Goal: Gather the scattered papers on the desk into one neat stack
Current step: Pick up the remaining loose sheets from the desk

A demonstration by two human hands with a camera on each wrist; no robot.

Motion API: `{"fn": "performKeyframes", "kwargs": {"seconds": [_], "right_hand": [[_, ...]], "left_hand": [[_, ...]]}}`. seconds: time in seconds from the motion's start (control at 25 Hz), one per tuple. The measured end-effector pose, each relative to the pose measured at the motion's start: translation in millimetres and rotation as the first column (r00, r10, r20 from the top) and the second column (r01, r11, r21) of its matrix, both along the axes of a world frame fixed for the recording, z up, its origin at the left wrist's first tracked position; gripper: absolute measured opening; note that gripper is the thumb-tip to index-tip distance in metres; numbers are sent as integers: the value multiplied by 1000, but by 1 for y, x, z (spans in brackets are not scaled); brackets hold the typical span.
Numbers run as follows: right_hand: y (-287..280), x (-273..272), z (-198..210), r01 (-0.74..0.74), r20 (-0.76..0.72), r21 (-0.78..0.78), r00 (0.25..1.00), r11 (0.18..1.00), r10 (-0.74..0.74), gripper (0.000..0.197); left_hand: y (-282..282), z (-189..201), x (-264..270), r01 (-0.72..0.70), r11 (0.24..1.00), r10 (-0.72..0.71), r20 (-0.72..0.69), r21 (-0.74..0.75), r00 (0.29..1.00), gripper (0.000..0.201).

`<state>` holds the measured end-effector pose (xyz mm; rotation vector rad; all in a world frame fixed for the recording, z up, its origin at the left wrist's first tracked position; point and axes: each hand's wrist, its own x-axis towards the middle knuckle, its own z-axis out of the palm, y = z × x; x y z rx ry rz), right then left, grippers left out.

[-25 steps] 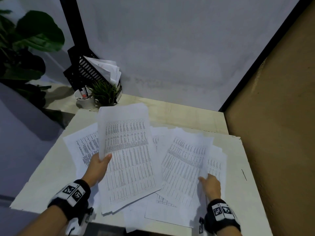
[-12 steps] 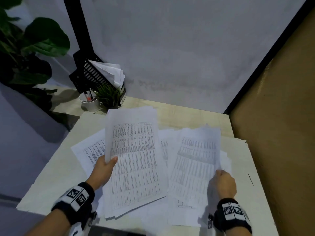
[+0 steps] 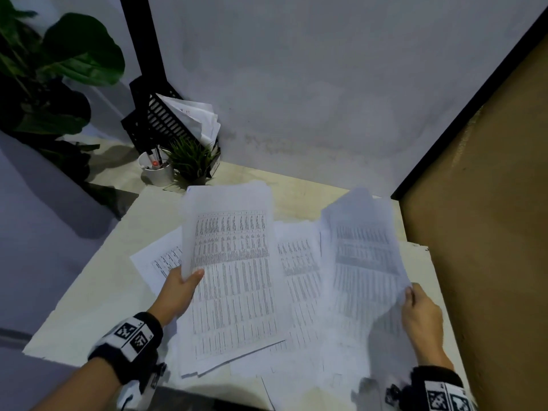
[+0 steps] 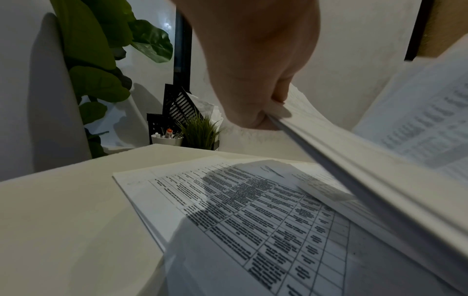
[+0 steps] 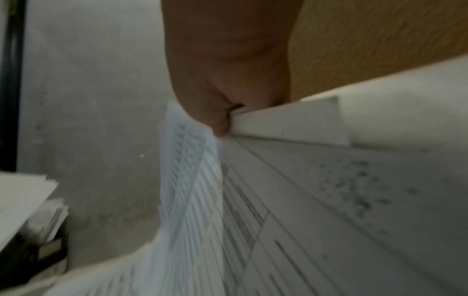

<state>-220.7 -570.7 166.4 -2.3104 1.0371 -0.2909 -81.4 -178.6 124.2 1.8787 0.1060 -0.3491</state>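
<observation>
Pale desk (image 3: 89, 307) set in a corner between a grey wall and a tan partition carries loose printed papers (image 3: 299, 277) spread across its middle; a black file rack (image 3: 154, 120), a white pen cup (image 3: 158, 173) and a small potted plant (image 3: 191, 160) stand at the far left corner. Left hand (image 3: 178, 292) pinches the left edge of a collected bundle (image 3: 234, 277), thumb on top, fingers beneath, with the bundle raised at an angle over the sheets below. Right hand (image 3: 421, 315) has its grip closed on the edge of a second sheaf (image 3: 364, 256). Compared with half a second ago, this sheaf has risen clear of the desk and tilted more upright, and it blurs with motion; the left bundle has barely shifted. Judgement: the sheaf is likely being carried toward the left bundle for merging. Several sheets remain flat on the desk between and beneath both hands, so gathering appears roughly half done and edge alignment is not yet started
</observation>
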Motion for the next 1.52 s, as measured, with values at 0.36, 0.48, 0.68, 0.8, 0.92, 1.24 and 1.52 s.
{"fn": "performKeyframes", "kwargs": {"seconds": [0.36,0.48,0.68,0.8,0.92,1.24,1.52], "right_hand": [[-32,15,-33,85,-258,135,965,987,-48,15],[-36,12,-25,150,-229,96,965,984,-124,13],[-75,-9,40,214,24,-56,977,975,-213,8],[-98,-28,75,245,201,-8,950,969,-239,10],[-81,-37,108,192,330,72,922,979,-205,14],[49,19,20,-162,242,684,970,712,-11,20],[89,43,27,-430,519,628,852,648,62,42]], "left_hand": [[-21,-1,-6,69,997,-70,-23,-32,997,21],[-21,-4,-3,105,994,-105,-22,4,994,18],[-12,-18,5,112,993,-110,-47,45,993,32],[-15,-22,8,159,987,-157,-61,27,986,34],[-33,-8,9,260,965,-261,-51,-37,964,27],[-80,48,12,334,888,-374,-76,-315,924,35],[-64,68,18,284,880,-255,126,-381,959,52]]}}
